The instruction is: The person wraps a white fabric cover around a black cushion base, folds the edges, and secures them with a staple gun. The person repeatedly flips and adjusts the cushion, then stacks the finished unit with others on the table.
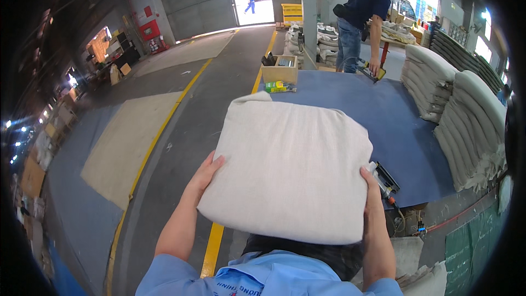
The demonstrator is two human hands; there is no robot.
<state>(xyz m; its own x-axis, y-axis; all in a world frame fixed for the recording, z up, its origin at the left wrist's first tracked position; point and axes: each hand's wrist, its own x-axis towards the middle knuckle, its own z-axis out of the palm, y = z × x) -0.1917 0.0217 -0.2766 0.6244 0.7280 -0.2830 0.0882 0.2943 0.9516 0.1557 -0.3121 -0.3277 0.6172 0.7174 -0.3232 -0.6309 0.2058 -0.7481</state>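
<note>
Between my two hands I hold a seat cushion (290,170) covered in off-white fabric, with rounded edges and a small raised corner at its far left. My left hand (207,171) grips its left side, thumb on top and fingers underneath, mostly hidden. My right hand (370,181) clasps the right side the same way. The cushion is in front of my body, over the near edge of a blue-topped worktable (329,85). A pneumatic staple gun (386,180) lies on the table just right of my right hand.
Cream cushions are stacked (471,126) along the table's right side. A wooden box (280,70) and a green-yellow packet (278,86) sit at the far left corner. Across the table a person (361,16) bends with a staple gun (372,70). Yellow floor lines (164,126) run left.
</note>
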